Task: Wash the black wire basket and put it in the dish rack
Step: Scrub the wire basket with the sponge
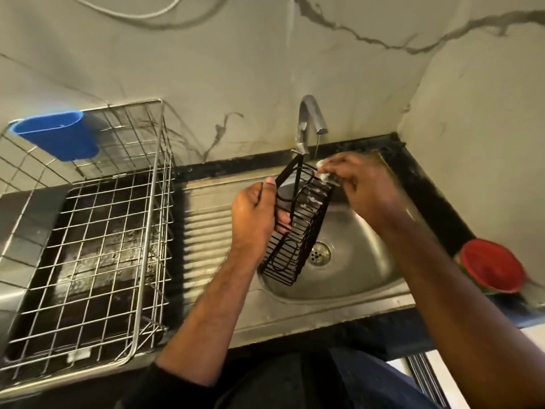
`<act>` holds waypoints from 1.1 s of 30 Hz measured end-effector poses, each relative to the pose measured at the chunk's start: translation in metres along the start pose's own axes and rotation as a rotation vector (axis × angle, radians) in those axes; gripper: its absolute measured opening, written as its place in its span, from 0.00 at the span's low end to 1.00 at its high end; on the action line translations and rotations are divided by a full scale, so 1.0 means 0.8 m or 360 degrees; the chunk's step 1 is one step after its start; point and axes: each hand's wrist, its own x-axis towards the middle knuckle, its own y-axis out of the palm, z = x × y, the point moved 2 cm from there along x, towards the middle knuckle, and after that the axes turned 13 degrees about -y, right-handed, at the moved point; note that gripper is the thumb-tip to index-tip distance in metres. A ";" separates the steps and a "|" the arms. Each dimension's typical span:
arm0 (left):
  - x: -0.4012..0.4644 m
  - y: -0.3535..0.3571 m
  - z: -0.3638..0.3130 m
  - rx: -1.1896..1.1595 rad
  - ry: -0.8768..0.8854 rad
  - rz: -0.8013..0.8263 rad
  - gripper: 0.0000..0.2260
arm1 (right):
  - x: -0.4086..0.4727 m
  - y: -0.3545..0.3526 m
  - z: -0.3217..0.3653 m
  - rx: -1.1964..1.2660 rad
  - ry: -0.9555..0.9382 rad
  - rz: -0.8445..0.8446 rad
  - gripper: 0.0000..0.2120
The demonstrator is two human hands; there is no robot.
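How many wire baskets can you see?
2. The small black wire basket is held over the round steel sink by the left hand while the right hand rubs it. The big silver wire dish rack sits left of the sink.

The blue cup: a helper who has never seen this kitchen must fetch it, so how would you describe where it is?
Start at the steel sink and look left to the big wire dish rack on the counter. The blue cup hangs on the rack's far left corner by the wall. It is the only blue plastic thing there; the rack holds nothing else.
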 end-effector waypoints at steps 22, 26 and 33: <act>-0.027 0.076 -0.011 -0.0518 -0.0064 -0.0361 0.19 | -0.010 -0.042 0.004 0.0359 -0.0829 0.0475 0.22; -0.028 0.074 -0.022 -0.0523 -0.0077 -0.0450 0.16 | 0.003 -0.037 -0.017 0.0334 -0.0735 0.0344 0.25; -0.028 0.064 -0.023 -0.0502 -0.0150 -0.0530 0.15 | 0.005 -0.052 -0.005 0.0340 -0.0752 0.0263 0.21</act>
